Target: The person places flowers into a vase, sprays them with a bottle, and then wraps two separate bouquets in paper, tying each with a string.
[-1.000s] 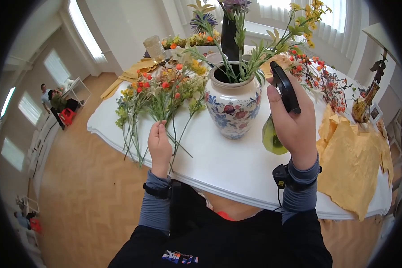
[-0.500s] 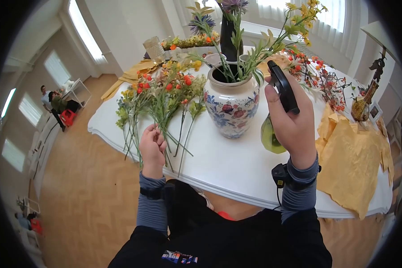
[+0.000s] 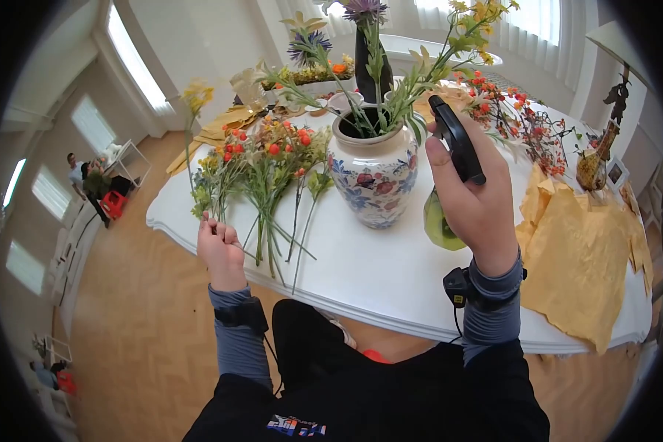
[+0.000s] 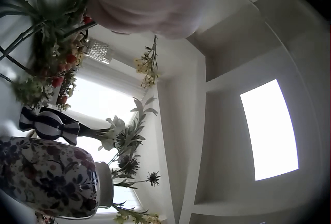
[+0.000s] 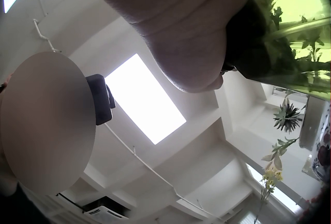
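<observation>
Item: yellow flower stem [image 3: 190, 140] — a single long, thin stalk with a small yellow bloom at its top, held upright over the near-left edge of the white surface [image 3: 390, 272]. The left hand [image 3: 219, 249] pinches it at the very foot of the stalk, fingers curled round it; the bloom stands well above the hand, beside the loose bunch. The left wrist view shows the same yellow head against the ceiling.

Handling, as judged: light, probably artificial, with a wiry stalk that flexes rather than snaps. Held this low, the head is likely to sway; a grip somewhat higher on the bare stalk would steady it. The bloom itself looks soft and easily crushed — not a place to take hold.

Item: spray bottle [image 3: 449, 177] — black trigger head above, green translucent body below. The right hand [image 3: 473, 199] is wrapped round its neck, thumb along the head, holding it just right of the vase and clear of the surface. Liquid level cannot be told. Smooth plastic, likely slippery if wet.

Item: flowered vase [image 3: 372, 173] — ceramic, white with blue and red pattern, upright near the middle of the surface, several green stems already standing in it. Heavy and breakable, by its look.

Item: loose stems [image 3: 269, 177] — orange, red and yellow heads, lying flat on the surface left of the vase, stalk ends toward the person.

Item: yellow paper [image 3: 578, 258] — crumpled sheets on the right of the surface.
</observation>
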